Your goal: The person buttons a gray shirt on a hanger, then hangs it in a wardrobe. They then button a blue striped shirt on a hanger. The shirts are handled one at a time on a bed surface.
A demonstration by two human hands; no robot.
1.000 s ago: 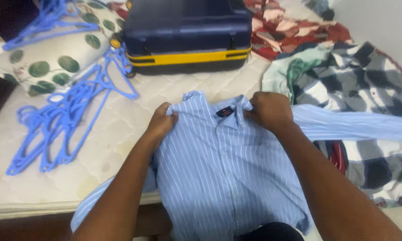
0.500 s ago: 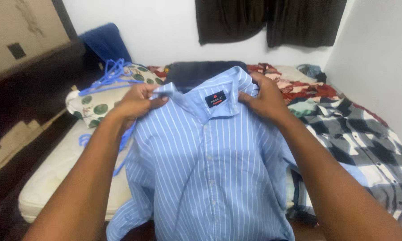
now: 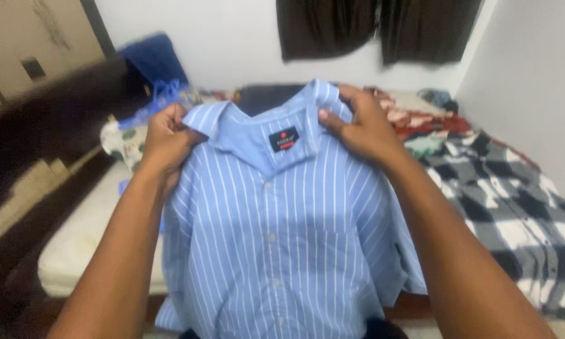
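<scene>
Currently both hands pinch the blue striped shirt point(image 3: 276, 251) at the collar ends: left hand point(image 3: 166, 139) closed on the left collar point, right hand point(image 3: 361, 129) with thumb in front and fingers behind the right one. Gripping there spreads the shoulders, so the body hangs straight and flat, front facing the camera, above the near edge of the mattress point(image 3: 85, 242). Fabric looks thin and woven, pale blue with fine white stripes, a button placket down the middle and a small dark label inside the neck. A plaid black-and-white cloth point(image 3: 514, 207) lies rumpled along the mattress's right side. Blue plastic hangers point(image 3: 160, 97) rest on a leaf-print pillow point(image 3: 124, 145) near the far left corner, blurred. Dark curtains point(image 3: 376, 28) hang on the back wall.
</scene>
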